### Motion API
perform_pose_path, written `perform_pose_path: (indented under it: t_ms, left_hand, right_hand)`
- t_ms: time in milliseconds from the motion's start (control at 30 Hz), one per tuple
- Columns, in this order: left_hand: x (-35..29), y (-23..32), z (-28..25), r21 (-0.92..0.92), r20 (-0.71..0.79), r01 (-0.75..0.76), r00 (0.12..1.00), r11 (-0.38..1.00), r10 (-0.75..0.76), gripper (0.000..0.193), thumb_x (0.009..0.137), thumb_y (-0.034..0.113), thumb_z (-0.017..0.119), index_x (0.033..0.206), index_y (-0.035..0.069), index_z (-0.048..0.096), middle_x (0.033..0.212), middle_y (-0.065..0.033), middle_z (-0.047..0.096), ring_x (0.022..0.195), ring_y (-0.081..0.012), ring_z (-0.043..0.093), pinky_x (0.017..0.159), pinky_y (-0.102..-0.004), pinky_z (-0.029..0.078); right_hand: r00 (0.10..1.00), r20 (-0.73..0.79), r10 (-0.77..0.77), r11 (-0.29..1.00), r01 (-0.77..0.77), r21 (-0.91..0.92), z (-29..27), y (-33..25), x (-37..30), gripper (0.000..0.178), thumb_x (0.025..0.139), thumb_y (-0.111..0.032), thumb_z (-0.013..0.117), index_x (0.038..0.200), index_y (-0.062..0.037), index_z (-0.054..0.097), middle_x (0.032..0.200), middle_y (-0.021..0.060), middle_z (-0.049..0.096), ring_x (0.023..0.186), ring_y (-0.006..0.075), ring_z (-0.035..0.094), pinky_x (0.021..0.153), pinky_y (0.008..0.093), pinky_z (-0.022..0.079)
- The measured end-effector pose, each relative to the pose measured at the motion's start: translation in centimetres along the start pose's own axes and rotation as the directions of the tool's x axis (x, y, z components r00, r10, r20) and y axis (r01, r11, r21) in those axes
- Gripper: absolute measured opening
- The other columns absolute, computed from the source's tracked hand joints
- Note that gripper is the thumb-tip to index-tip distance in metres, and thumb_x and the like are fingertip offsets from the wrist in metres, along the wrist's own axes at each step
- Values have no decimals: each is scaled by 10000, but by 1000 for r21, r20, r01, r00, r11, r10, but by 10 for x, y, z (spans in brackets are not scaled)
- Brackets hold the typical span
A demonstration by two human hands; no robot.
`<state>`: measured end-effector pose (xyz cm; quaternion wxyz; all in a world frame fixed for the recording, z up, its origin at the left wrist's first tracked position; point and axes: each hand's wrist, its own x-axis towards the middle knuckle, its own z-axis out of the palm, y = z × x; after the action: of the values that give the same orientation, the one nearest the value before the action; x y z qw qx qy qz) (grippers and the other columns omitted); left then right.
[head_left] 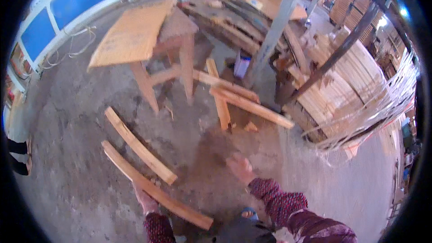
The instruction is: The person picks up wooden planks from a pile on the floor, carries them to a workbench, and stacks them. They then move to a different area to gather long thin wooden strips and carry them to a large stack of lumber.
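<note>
My left hand (146, 199) is closed around the edge of a long wooden plank (168, 201), near its middle. The plank slants from upper left to lower right in front of me. A second, shorter plank (140, 146) lies on the floor just beyond it, nearly parallel. My right hand (241, 169) reaches forward over the floor with nothing visible in it; its fingers look stretched out, though slightly blurred. Farther ahead of that hand, a few planks (254, 107) lie crossed over one another, with small wood scraps (250, 127) beside them.
A wooden bench (186, 63) topped with a cardboard sheet (130, 36) stands ahead. Right of it are a metal post (280, 24), a white-and-purple container (242, 66) and a timber pile (229, 27). A plastic-wrapped timber stack (351, 90) fills the right side. Blue panels (92, 0) line the back.
</note>
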<state>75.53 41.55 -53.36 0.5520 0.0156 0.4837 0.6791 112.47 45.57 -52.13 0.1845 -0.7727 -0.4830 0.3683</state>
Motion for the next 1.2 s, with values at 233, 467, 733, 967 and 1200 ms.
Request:
perform_pose_path:
  t_ms: [233, 467, 733, 967, 1200]
  left_hand:
    - [33, -25, 40, 71, 291, -44, 957, 997, 21, 560, 1031, 337, 498, 1422, -29, 331, 1374, -156, 492, 1144, -237, 567, 945, -396, 527]
    - [70, 32, 144, -135, 486, 209, 866, 969, -120, 512, 995, 406, 572, 1328, 33, 463, 1244, -113, 595, 1047, -244, 593, 884, -378, 537]
    - [3, -13, 61, 265, 101, 155, 977, 952, -187, 529, 987, 438, 571, 1383, 100, 476, 1251, -39, 595, 999, -218, 586, 843, -390, 508]
    - [-5, -38, 23, 190, 27, 221, 973, 957, -230, 466, 1010, 432, 520, 1313, 78, 519, 1192, -52, 618, 889, -218, 576, 778, -378, 527]
    - [-16, -41, 34, 242, 136, 130, 977, 962, -166, 512, 1010, 456, 502, 1319, 49, 481, 1147, -101, 634, 970, -256, 630, 808, -402, 554]
  right_hand:
    - [966, -257, 16, 998, 0, 62, -43, 14, 33, 425, 922, -396, 562, 1233, -113, 622, 1075, 189, 679, 1025, 400, 633, 867, 483, 496]
    - [770, -530, -355, 882, 87, -464, -99, 55, 118, 565, 872, -357, 624, 1343, -59, 525, 1213, 217, 622, 1052, 412, 623, 893, 486, 498]
    - [701, -543, -463, 675, -118, -728, -142, 50, 178, 377, 871, -305, 597, 1180, -91, 603, 1146, 187, 615, 1107, 356, 599, 929, 512, 484]
    - [843, -191, -503, 511, 112, -852, -164, 51, 150, 211, 859, -249, 580, 974, -93, 665, 943, 96, 659, 966, 306, 649, 824, 439, 518]
    - [997, 78, -5, 960, -17, 279, -101, 17, 34, 297, 912, -283, 611, 1022, -25, 709, 884, 90, 715, 839, 194, 670, 708, 362, 505]
